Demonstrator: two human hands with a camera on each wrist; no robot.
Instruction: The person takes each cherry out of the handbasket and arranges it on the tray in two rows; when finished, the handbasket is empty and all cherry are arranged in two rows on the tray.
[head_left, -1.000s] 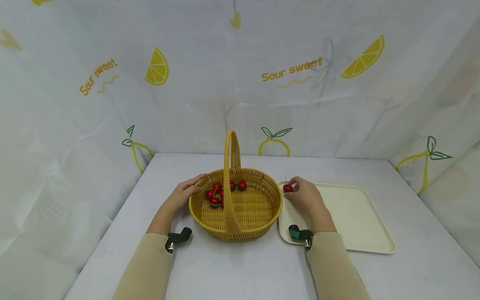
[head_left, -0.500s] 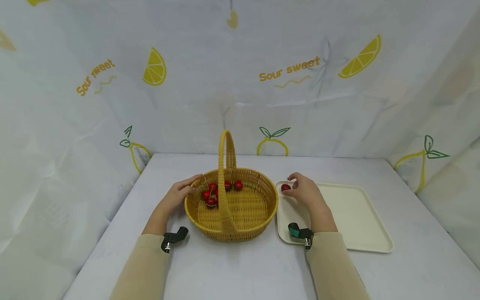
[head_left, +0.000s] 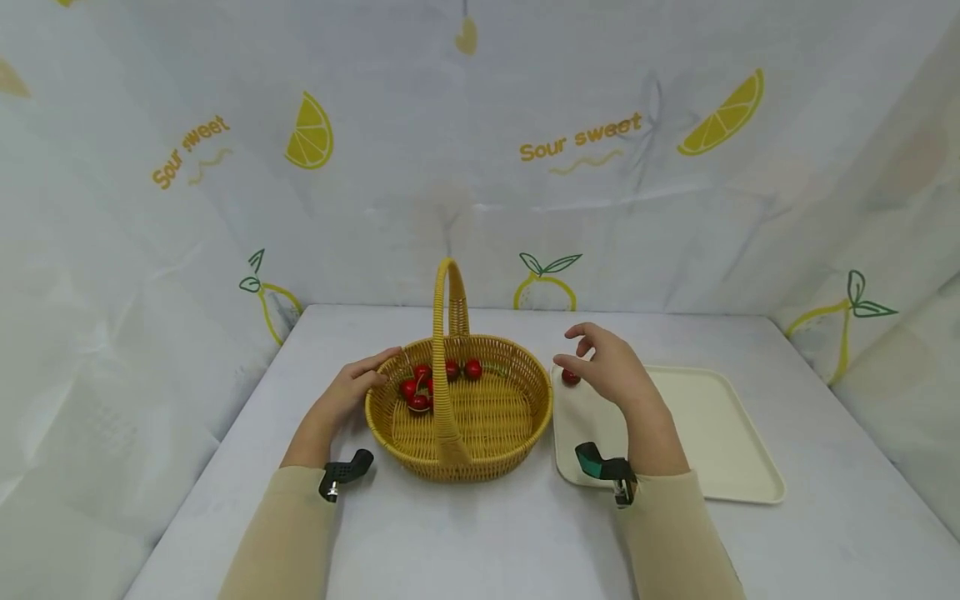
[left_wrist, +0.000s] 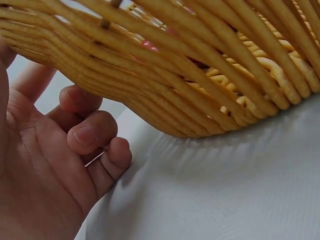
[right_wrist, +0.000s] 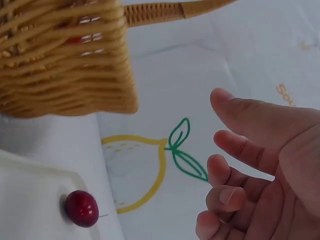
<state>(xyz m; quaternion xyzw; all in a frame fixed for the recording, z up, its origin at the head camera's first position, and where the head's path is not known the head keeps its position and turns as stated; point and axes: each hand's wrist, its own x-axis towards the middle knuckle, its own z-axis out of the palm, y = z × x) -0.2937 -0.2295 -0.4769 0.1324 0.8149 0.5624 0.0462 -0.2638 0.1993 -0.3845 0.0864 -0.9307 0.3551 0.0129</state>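
A yellow wicker basket (head_left: 487,467) with a tall arched handle stands in the middle of the table. Several red cherries (head_left: 418,402) lie in its left and back part, some hidden by the handle. My left hand (head_left: 347,394) grips the basket's left rim; in the left wrist view, the lower fingers (left_wrist: 92,132) curl beside the woven wall. Holding nothing, my right hand (head_left: 611,371) hovers over the tray's back left corner with its fingers loosely bent and apart. Below its fingertips a single cherry (right_wrist: 82,208) sits on the cream tray (head_left: 712,417), apart from the hand.
The white-covered table (head_left: 450,542) ends at a back edge against a white curtain (head_left: 375,192) with lemon prints. The tray lies close to the basket's right side. Dark wrist mounts (head_left: 603,467) sit at both sleeve cuffs.
My right hand has let go of the cherry, leaving it on the tray's back left corner, and has risen with its fingers spread. The left hand stays on the basket rim.
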